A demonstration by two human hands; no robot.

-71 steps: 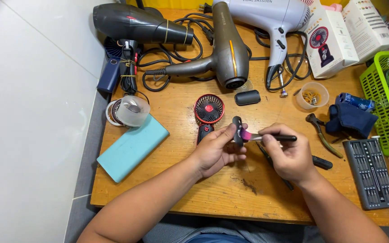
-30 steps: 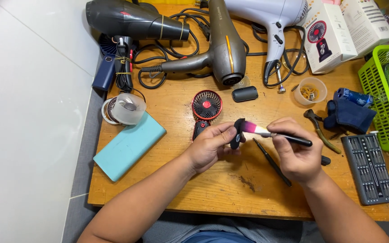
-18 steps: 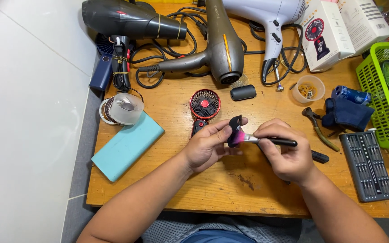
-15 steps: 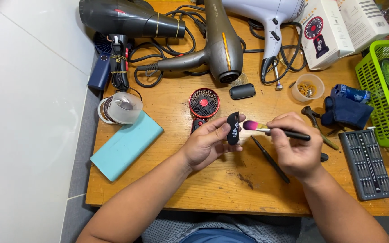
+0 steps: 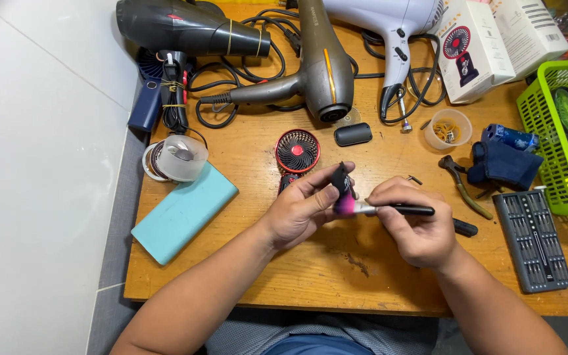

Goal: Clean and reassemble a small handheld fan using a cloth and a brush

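- Head view: a small black plastic cover (image 5: 341,179) was pinched upright between the thumb and fingers of the left hand (image 5: 300,210).
- A slim black-handled brush (image 5: 389,210) was gripped in the closed right hand (image 5: 415,220); its long axis lay level, with the soft pink bristles pointed left, pressed against the cover's lower edge.
- Both were held above the wooden table (image 5: 310,276), just below a round red-and-black fan (image 5: 297,150).

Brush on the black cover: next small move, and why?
Probably one short stroke along the black cover. The brush in the right hand has its pink bristles pressed against the cover's lower end, and the left hand pinches the cover upright.
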